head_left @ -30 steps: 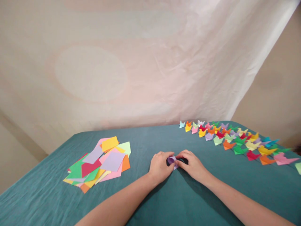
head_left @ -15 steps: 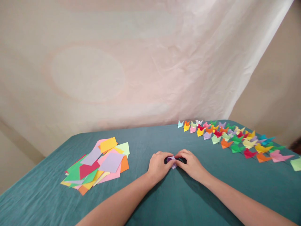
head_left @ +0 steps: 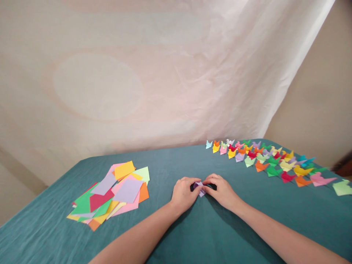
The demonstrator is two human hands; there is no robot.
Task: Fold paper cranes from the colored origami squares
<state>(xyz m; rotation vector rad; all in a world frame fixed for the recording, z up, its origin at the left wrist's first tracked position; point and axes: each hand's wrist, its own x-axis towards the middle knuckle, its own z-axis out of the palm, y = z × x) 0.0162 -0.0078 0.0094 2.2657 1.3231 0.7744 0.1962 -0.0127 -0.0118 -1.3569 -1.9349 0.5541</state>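
A small piece of purple paper, partly folded, is pinched between my two hands just above or on the teal tablecloth. My left hand grips its left side with thumb and fingertips. From the right, my right hand holds it between thumb and index finger. The fingers cover much of the paper, so its full shape is hidden.
On the left lies a loose pile of coloured paper sheets. Rows of folded paper birds stand along the right and back of the teal cloth-covered table. A pale hanging sheet rises behind.
The view has turned slightly, so the scene sits a little further left. Both hands keep their hold on the purple paper, with only slight finger movement.
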